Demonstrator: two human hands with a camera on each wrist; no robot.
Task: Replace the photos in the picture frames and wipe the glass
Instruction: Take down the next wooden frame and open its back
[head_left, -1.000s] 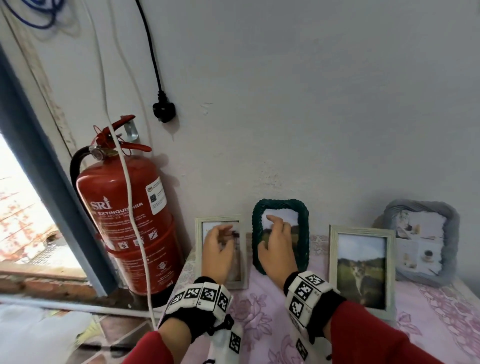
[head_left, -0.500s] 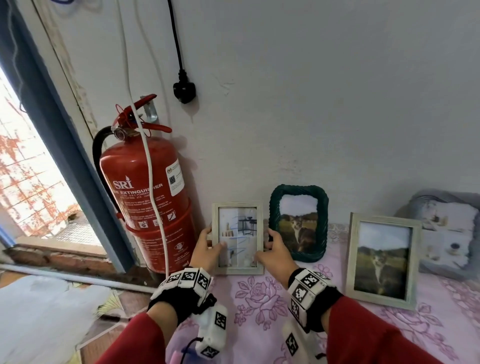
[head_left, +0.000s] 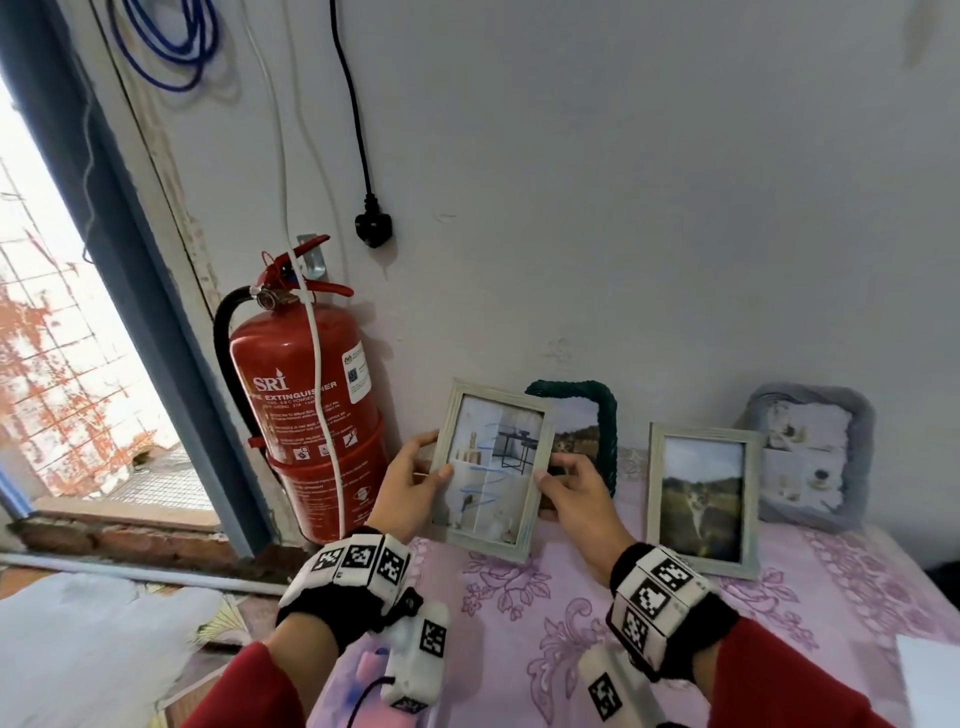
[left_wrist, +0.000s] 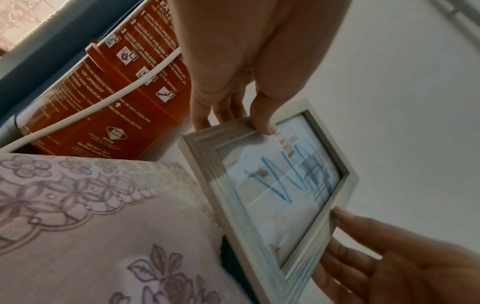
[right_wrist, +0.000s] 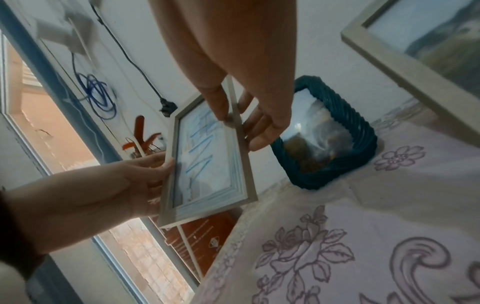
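Head view: the pale wooden frame (head_left: 491, 470) is off the floral tablecloth (head_left: 545, 613) and tilted, where half a second ago it stood upright against the wall beside the green rope frame (head_left: 597, 415). Left hand (head_left: 410, 491) pinches its left edge, thumb on the front; right hand (head_left: 574, 493) grips the right edge. Blue scribble shows on the glass. The second wooden frame (head_left: 701, 499) and grey frame (head_left: 810, 457) stand untouched, as does the fire extinguisher (head_left: 306, 405).

Left wrist view: left hand (left_wrist: 233, 67) has its thumb over the frame's (left_wrist: 272, 185) rim and fingers behind; the frame hangs clear of the cloth.

Right wrist view: right hand (right_wrist: 241, 82) clamps thumb in front, fingers behind; frame (right_wrist: 207, 162) is held in front of the green rope frame (right_wrist: 324, 139).

Judgement: first frame picked up; back not yet opened, glass unwiped. Task barely begun.
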